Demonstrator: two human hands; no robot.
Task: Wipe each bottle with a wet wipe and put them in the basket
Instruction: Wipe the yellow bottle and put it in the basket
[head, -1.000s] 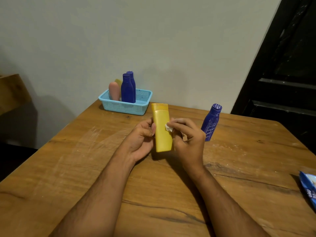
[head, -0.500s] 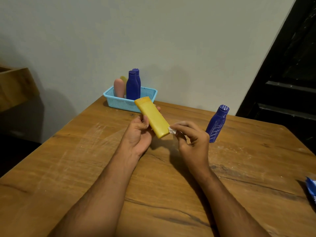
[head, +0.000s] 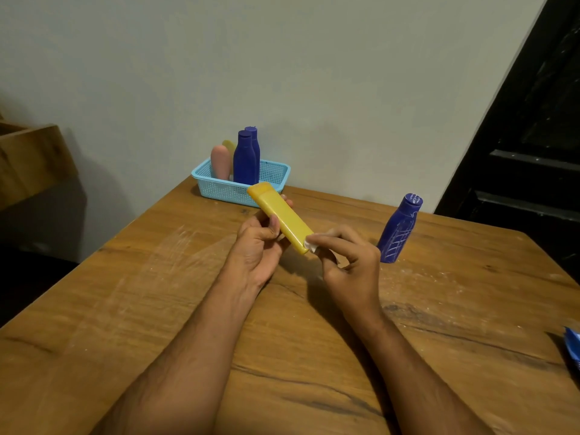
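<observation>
My left hand [head: 259, 246] grips a flat yellow bottle [head: 284, 215], tilted with its cap end pointing up and left toward the basket. My right hand [head: 348, 265] pinches a small white wet wipe [head: 310, 245] against the bottle's lower end. A light blue mesh basket [head: 276, 174] stands at the table's far edge by the wall and holds two dark blue bottles [head: 245, 158], a pink bottle [head: 220, 162] and a yellow one mostly hidden behind them. Another dark blue bottle [head: 400, 229] stands upright on the table, right of my right hand.
The wooden table [head: 157, 293] fills the lower view and butts against a pale wall. A blue wipes packet [head: 574, 346] lies at the right edge. A wooden shelf [head: 28, 158] juts out at the left; a dark door frame rises at the right.
The yellow bottle has tipped from upright to slanted, cap end toward the basket. The wipe has slid from the bottle's side down to its lower end.
</observation>
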